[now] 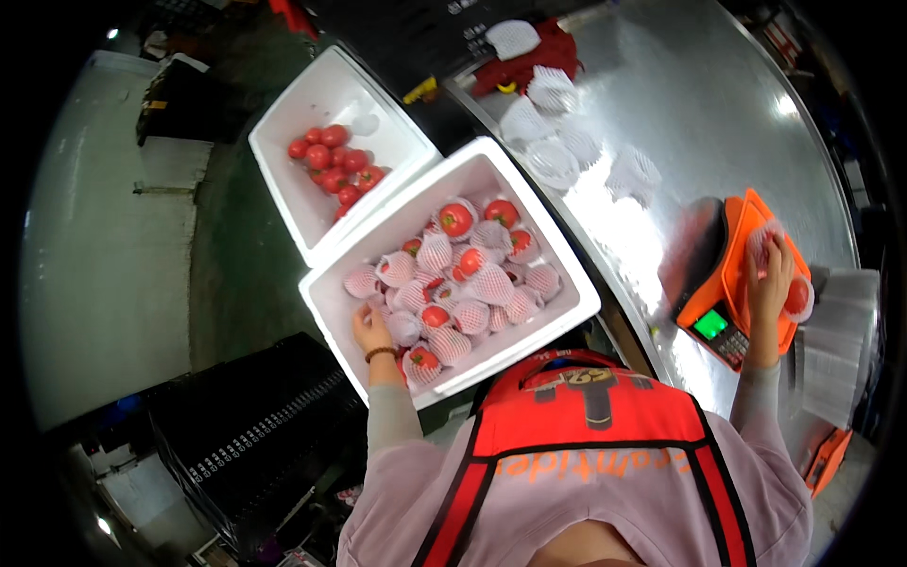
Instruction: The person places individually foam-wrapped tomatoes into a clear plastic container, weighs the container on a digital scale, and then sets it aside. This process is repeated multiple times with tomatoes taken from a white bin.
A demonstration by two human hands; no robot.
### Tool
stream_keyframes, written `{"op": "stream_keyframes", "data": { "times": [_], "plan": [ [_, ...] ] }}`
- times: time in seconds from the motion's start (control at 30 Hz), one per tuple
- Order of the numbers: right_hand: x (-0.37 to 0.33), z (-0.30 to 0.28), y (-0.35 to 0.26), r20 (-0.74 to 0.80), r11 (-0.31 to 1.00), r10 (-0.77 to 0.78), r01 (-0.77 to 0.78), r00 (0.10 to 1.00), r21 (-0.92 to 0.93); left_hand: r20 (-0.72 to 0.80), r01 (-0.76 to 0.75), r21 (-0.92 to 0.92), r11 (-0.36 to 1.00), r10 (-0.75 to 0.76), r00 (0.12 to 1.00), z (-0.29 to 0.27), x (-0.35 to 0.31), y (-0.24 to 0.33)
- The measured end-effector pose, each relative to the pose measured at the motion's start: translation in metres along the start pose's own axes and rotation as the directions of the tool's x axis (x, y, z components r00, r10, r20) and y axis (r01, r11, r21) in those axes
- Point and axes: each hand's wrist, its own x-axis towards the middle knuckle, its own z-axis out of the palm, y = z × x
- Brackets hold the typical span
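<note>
at the right of the view, a steel table (699,104) with an orange scale (735,274) near its edge; at centre, a near box (557,317) of white foam, its tomatoes (455,219) mostly in pink or white nets; behind it and to the left, a far box (340,85) with bare tomatoes (333,156). loose nets (633,175) lie on the table.

the step in hand appears to be weighing — two netted tomatoes are at the scale, whose small display (710,325) is lit green. the next move seems to call for the right hand to let go, so that its weight does not count, and for the left to pick another tomato if more is wanted.

right hand (775,283): fingers bent and drawn close about a netted tomato (761,238) on the scale; a second netted tomato (800,298) sits just beside the hand, towards the right edge. left hand (370,331): within the near box, by its left wall, fingers partly curled beside the netted tomatoes — whether they pinch or merely touch one cannot be told.
</note>
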Motion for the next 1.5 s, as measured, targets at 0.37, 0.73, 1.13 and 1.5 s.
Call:
{"op": "stream_keyframes", "data": {
  "times": [0.37,0.73,1.13,1.5],
  "plan": [
    [0.040,0.026,0.012,-0.081,0.960,0.166,-0.142,0.983,0.240,0.053,0.084,0.072,0.994,-0.088,0.995,0.005,0.030,-0.010],
    [0.070,-0.012,-0.080,-0.198,0.966,0.108,-0.056,0.974,0.253,0.200,-0.089,0.445,0.891,-0.002,0.980,0.032,0.058,0.000],
    [0.017,0.037,-0.280,0.355,0.593,-0.536,0.042,0.766,0.804,-0.010,0.005,0.557,0.830,0.001,1.000,0.037,0.066,0.011],
    [-0.015,0.070,-0.311,0.453,0.495,-0.595,-0.141,0.663,0.857,0.023,0.155,0.368,0.917,-0.176,0.984,0.027,0.075,0.021]
  ]
}}
